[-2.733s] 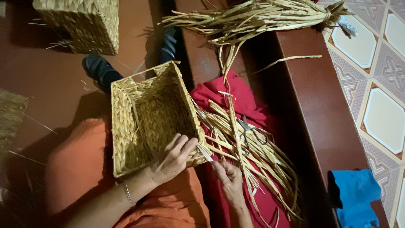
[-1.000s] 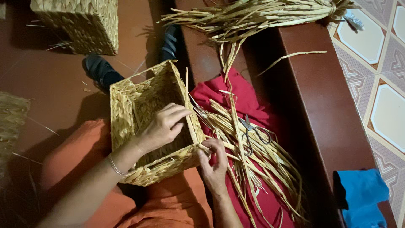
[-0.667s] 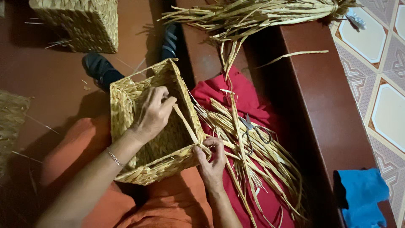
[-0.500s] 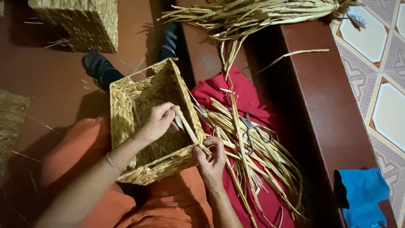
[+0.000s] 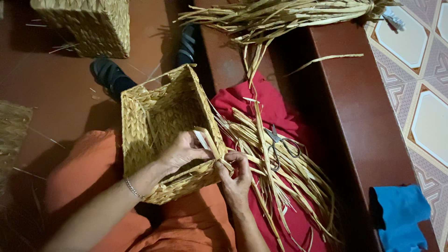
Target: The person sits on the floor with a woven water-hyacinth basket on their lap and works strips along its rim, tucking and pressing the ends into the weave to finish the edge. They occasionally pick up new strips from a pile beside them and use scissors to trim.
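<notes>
Reaching into the woven basket (image 5: 158,116), my left hand (image 5: 184,150) pinches a flat straw strip (image 5: 208,140) between narrowed fingers (image 5: 198,151). My right hand (image 5: 237,173) curls tight on the strip's end at the rim.

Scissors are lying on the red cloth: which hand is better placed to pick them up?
Probably the right hand. It pinches a strand at the basket's near corner, on the side nearest the scissors and the loose strips. The left hand reaches inside the basket, with its wall between.

Left hand (image 5: 184,151) fingers curled, pinching; right hand (image 5: 237,175) pinching, fingertips close together
</notes>
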A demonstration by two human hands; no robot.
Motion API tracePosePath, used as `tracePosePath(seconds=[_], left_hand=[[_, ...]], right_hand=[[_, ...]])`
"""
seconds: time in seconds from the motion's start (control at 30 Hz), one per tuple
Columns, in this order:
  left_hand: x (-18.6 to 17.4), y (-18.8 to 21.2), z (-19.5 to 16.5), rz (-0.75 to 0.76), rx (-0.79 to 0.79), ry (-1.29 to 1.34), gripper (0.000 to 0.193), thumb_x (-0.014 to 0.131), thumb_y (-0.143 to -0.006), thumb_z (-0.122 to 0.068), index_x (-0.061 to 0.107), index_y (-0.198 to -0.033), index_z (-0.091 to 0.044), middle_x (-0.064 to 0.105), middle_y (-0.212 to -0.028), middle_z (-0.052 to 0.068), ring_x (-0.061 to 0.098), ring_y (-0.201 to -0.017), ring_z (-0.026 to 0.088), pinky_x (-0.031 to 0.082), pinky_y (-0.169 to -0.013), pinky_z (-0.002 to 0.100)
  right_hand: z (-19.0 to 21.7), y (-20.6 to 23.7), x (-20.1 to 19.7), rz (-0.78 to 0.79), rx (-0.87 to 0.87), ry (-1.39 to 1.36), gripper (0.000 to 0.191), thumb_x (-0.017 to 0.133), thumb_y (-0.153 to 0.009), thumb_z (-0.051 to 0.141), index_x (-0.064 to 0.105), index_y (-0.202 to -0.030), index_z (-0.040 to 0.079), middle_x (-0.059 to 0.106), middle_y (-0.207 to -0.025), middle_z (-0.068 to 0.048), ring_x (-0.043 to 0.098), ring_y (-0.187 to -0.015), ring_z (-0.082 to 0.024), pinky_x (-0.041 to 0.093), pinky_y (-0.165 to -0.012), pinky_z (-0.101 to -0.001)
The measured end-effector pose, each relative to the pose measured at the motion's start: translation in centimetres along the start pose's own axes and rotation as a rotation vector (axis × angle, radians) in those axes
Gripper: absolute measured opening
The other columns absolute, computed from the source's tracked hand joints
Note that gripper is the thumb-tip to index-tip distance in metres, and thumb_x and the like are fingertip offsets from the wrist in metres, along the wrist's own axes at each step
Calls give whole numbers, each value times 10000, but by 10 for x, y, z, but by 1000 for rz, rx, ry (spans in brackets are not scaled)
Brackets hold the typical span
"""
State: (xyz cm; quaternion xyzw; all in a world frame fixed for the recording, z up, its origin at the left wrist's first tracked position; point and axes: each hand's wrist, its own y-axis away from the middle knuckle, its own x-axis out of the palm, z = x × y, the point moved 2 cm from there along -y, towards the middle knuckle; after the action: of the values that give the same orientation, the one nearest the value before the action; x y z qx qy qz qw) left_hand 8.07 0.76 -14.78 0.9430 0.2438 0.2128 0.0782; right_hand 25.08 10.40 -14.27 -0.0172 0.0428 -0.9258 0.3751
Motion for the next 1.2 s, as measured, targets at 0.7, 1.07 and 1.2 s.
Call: tracePosePath(seconds=[0.7, 1.07, 1.2], left_hand=[[0, -3, 15, 44, -166, 126, 199, 828, -774, 22, 765, -946, -55, 768, -991, 65, 702, -931, 140, 573, -905, 348], [1, -3, 30, -27, -196, 47, 203, 777, -880, -98, 754, -1059, -6, 771, -985, 68, 702, -900, 152, 591, -785, 276], [6, 2, 12, -92, -155, -89, 184, 723, -915, -176, 710, -1032, -35, 717, -924, 42, 659, -802, 112, 592, -672, 270]], right_hand=[[33, 3, 6, -42, -328, 422, 300, 785, -850, -52, 600, -1064, 47, 590, -1231, -130, 671, -1004, -192, 584, -852, -301], [53, 0, 9, -58, -580, 841, 209, 765, -824, 3, 642, -987, 47, 613, -1229, -179, 620, -1089, -313, 512, -890, -417], [46, 19, -22, -35, -541, 901, 193, 721, -854, 25, 604, -1007, 27, 601, -1217, -185, 578, -1100, -315, 475, -906, -431]])
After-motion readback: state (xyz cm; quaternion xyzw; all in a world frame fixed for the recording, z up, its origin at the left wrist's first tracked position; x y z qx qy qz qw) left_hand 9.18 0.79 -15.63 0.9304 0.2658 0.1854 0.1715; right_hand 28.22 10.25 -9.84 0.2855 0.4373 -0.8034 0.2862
